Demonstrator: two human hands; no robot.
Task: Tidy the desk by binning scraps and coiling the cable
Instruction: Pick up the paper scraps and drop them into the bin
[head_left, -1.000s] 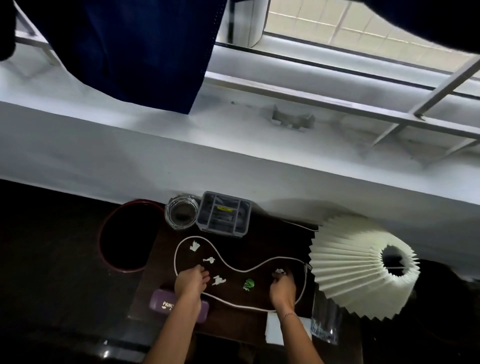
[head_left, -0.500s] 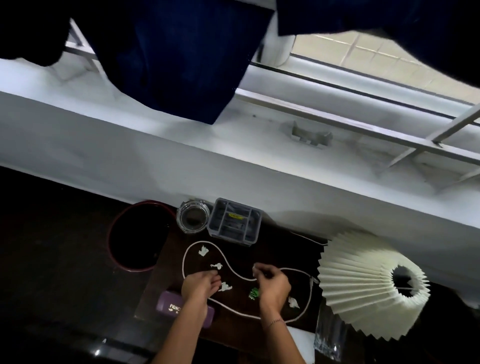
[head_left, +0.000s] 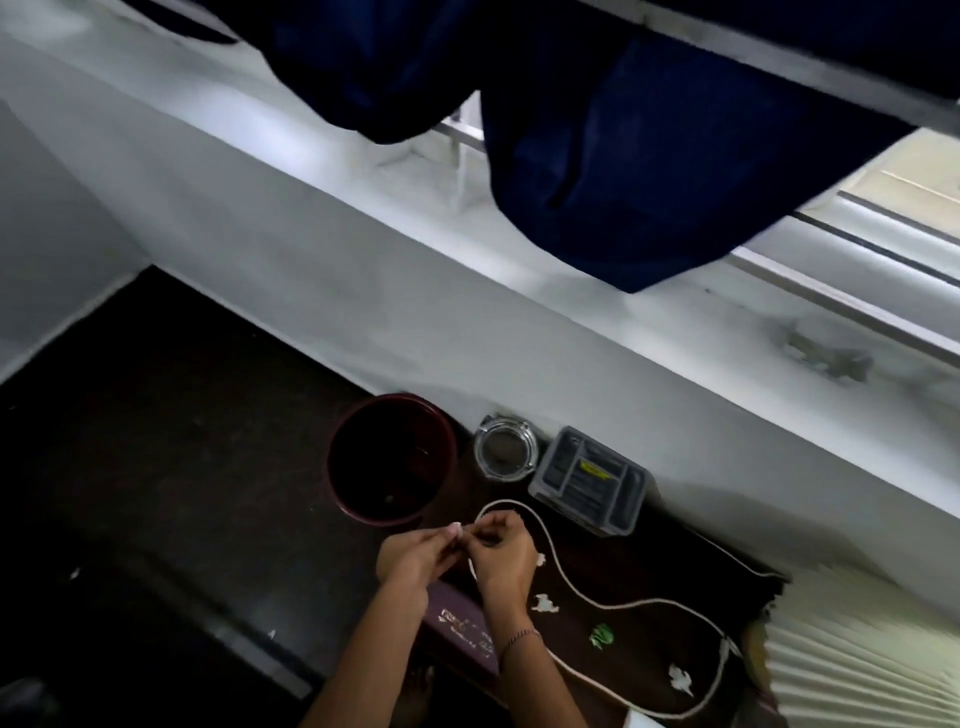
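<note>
Fingers (head_left: 440, 542) of left hand (head_left: 410, 561) and right hand (head_left: 501, 553), earlier apart, now meet curled, pinching a scrap (head_left: 457, 529) beside the bin (head_left: 332, 470).

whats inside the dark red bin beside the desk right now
The bin is mostly deep shadow inside. One small pale speck shows near the bottom; whether it is a scrap cannot be told. Anything else down there is lost in the dark.

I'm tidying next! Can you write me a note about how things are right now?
Left hand pinches a white scrap near the bin; right hand curls against it, grip unclear. The cable lies uncoiled on the desk. Done: cannot tell, bin's inside is dark. To do: bin this scrap, the green scrap and the white scraps, then coil the cable.
</note>
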